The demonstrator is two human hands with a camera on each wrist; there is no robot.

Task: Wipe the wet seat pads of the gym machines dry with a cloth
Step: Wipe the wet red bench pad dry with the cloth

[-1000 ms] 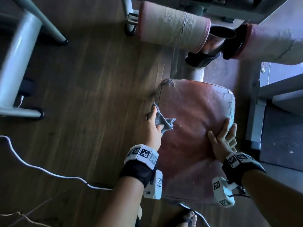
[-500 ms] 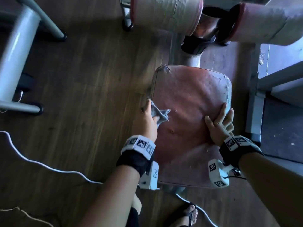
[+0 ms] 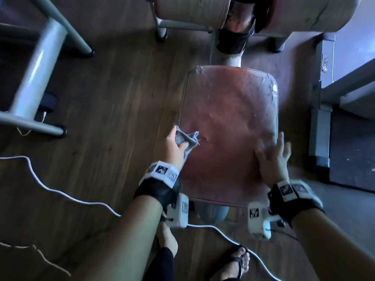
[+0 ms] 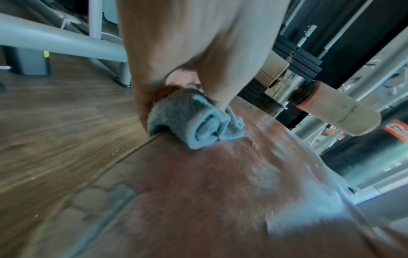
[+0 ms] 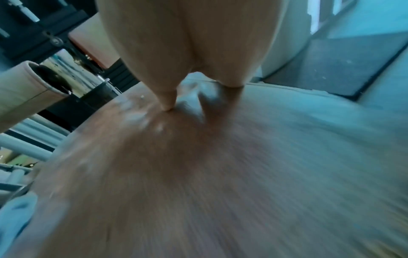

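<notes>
A worn red seat pad [image 3: 229,118] fills the middle of the head view, and its surface [image 4: 220,174] shines wet in the left wrist view. My left hand [image 3: 175,142] grips a bunched grey cloth [image 3: 187,138] at the pad's left edge. Seen from the left wrist, that cloth [image 4: 187,125] lies rolled under my fingers and touches the pad. My right hand [image 3: 273,157] rests flat on the pad's right side with its fingers spread. Its fingertips [image 5: 167,104] press the red pad [image 5: 198,165] in the right wrist view.
Two cracked pink roller pads [image 3: 190,11] and a chrome post [image 3: 233,37] stand just beyond the seat. A grey machine frame [image 3: 34,78] stands on the wooden floor at left. A white cable [image 3: 60,193] runs across the floor past my sandalled feet [image 3: 237,262]. A grey platform [image 3: 345,78] borders the right.
Both hands slid back toward me along the pad, the cloth dragged down its left edge. The right hand's fingers uncurled from the pad's right rim and now lie flatter.
</notes>
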